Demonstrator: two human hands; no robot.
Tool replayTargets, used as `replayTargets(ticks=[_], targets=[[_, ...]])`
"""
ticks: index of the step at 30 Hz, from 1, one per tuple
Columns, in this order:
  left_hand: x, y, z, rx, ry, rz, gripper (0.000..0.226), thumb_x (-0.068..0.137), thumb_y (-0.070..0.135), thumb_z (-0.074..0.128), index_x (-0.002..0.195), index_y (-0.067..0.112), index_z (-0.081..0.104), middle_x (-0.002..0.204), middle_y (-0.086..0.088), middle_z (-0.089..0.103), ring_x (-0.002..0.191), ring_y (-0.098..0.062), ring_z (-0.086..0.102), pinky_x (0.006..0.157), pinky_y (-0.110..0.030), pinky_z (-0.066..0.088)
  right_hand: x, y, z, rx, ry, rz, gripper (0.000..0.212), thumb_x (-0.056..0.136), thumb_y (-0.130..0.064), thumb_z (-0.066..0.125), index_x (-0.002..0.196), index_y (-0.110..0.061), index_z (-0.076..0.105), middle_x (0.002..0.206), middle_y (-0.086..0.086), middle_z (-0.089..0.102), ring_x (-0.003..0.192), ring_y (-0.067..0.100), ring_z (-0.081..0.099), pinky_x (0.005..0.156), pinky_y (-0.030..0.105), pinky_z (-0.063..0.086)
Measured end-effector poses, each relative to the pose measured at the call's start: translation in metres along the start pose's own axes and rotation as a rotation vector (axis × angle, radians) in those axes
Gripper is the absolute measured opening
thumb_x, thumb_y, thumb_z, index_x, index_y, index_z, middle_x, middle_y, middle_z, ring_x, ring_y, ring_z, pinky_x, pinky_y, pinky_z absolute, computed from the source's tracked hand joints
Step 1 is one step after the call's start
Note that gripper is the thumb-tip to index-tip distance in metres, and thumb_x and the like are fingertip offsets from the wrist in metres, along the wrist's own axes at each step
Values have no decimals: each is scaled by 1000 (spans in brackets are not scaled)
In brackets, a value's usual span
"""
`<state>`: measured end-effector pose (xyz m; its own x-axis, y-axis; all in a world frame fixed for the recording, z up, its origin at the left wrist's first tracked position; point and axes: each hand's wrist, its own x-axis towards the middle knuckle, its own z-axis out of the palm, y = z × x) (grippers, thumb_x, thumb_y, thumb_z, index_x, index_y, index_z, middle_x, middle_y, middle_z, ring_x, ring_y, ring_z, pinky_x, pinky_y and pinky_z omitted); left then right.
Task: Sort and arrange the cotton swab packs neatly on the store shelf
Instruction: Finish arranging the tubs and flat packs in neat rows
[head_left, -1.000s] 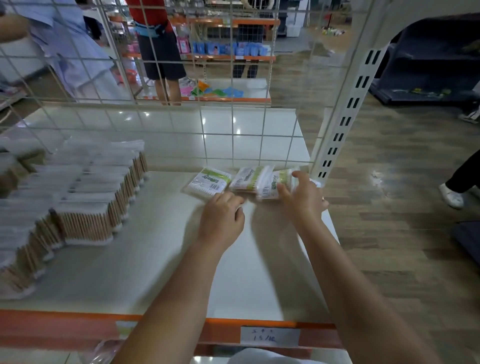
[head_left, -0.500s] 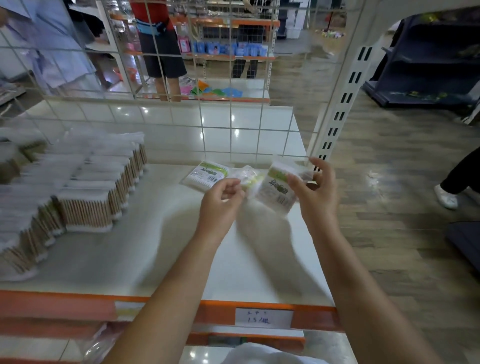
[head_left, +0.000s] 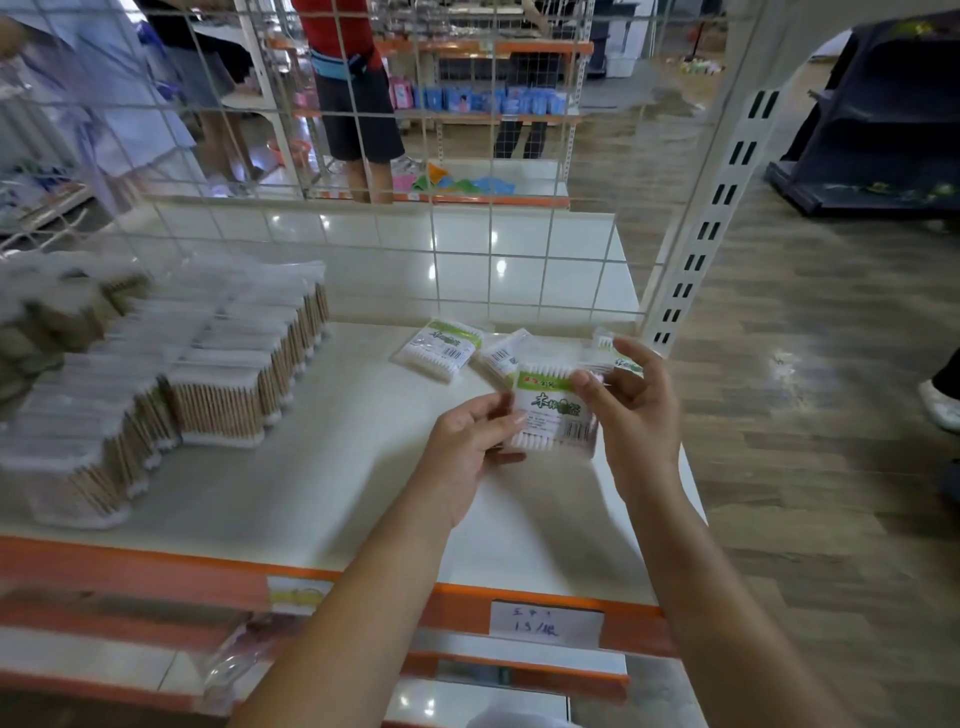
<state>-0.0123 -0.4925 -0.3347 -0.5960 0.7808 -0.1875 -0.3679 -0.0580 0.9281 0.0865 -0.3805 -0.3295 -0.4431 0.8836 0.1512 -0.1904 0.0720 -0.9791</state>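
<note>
Both your left hand (head_left: 470, 447) and right hand (head_left: 631, 410) grip one swab pack (head_left: 553, 413) above the shelf (head_left: 322, 493); next, likely square it beside the loose packs (head_left: 439, 349).

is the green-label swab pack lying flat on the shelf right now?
No, the green-label pack is lifted off the shelf, held between left hand and right hand.

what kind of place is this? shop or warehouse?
Most likely a retail shop. A shelf with an orange front edge carries a handwritten price tag, rows of cotton swab packs are stacked on it, and more stocked shelves show through the wire grid behind.
</note>
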Motion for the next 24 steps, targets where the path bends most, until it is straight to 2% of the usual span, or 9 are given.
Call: replayTargets(ticks=[5, 8, 10, 12, 13, 15, 17, 20, 24], targets=[[2, 0, 0, -45, -38, -5, 20, 84, 1, 54, 98, 10, 66, 84, -2, 70, 74, -13, 65, 63, -24, 53, -3, 4, 1, 15, 2, 10, 37, 76, -18, 74, 105, -31, 56, 90, 11, 67, 82, 22, 64, 78, 39, 52], [3, -1, -1, -65, -28, -5, 21, 85, -2, 53, 97, 9, 65, 80, -1, 71, 71, -13, 66, 60, -23, 54, -7, 5, 4, -102, 75, -42, 31, 79, -22, 73, 105, -29, 57, 101, 0, 62, 82, 15, 62, 72, 24, 51], [4, -1, -1, -86, -13, -5, 20, 85, -3, 53, 96, 9, 64, 79, -1, 71, 70, -13, 66, 59, -24, 55, -8, 5, 4, -171, 159, -102, 22, 81, -29, 70, 100, -27, 59, 93, -9, 55, 76, 7, 53, 66, 13, 43], [5, -1, -1, -100, -3, 0, 21, 85, -4, 53, 97, 9, 64, 79, 0, 71, 70, -12, 66, 59, -24, 56, -8, 5, 3, -148, 193, -149, 6, 83, -30, 64, 89, -28, 61, 81, -8, 53, 71, 6, 49, 64, 13, 40], [5, 0, -1, -106, 2, 2, 21, 85, -4, 53, 97, 9, 63, 79, 0, 71, 70, -12, 66, 59, -24, 56, -9, 5, 3, -110, 187, -137, 4, 86, -24, 61, 84, -27, 62, 77, -7, 56, 68, 5, 50, 64, 15, 40], [6, 0, -1, -111, 13, 11, 21, 85, -4, 53, 97, 9, 63, 81, 0, 71, 71, -12, 67, 59, -24, 55, -11, 5, 3, -6, 155, -41, 19, 91, -8, 54, 81, -21, 64, 66, -11, 59, 59, 4, 49, 58, 17, 40], [5, 0, -1, -114, 32, 21, 22, 85, -4, 53, 98, 10, 63, 83, -2, 71, 72, -12, 67, 61, -25, 56, -13, 3, 5, 89, 93, 54, 23, 93, -1, 48, 83, -13, 65, 56, -9, 57, 49, 6, 43, 49, 18, 38], [5, 0, -2, -132, 65, 42, 22, 86, -4, 54, 101, 10, 62, 88, -5, 69, 74, -12, 67, 63, -25, 56, -14, 2, 7, 140, 50, 83, 23, 92, 3, 46, 86, -9, 65, 60, -1, 57, 47, 10, 45, 48, 20, 40], [5, 1, -4, -161, 86, 59, 23, 85, -2, 56, 104, 9, 62, 92, -6, 69, 78, -13, 68, 63, -24, 55, -15, 2, 7, 137, 34, 105, 25, 91, 6, 46, 87, -8, 66, 65, 0, 63, 54, 14, 52, 54, 20, 45]])
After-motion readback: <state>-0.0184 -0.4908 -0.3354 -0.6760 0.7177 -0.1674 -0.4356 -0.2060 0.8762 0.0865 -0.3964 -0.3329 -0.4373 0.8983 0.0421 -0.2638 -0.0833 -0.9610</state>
